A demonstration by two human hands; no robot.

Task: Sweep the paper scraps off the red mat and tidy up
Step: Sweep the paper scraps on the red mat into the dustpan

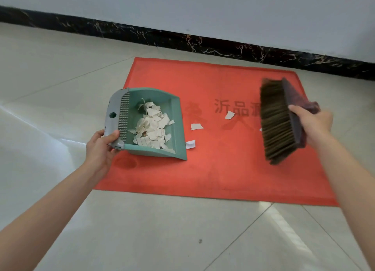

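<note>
Two bare hands work over a pale tiled floor [182,230] that runs up to a dark marbled skirting [182,40] and a grey wall [203,6]. On the tiles lies the red mat [213,169], printed with faded dark characters near its middle. At the mat's left edge sits the green dustpan [174,128], its open lip facing right and its grey toothed rear rim toward the left. The left hand [99,149] grips that rear corner, thumb pressed over the top of the grey rim and the other fingers curled underneath, out of sight. Over the mat's right side the right hand [313,124] holds the brush [278,122] raised and tilted, brown bristles facing left toward the pan; its fingers are wrapped tight round the dark brush head, the thumb lying on the near face. A heap of torn paper scraps [152,128] fills the pan's floor, just right of the left thumb. Three loose scraps [196,126] lie on the mat between pan and bristles, one touching the pan's lip, and a sliver shows at the bristle edge, all well clear of either hand.
</note>
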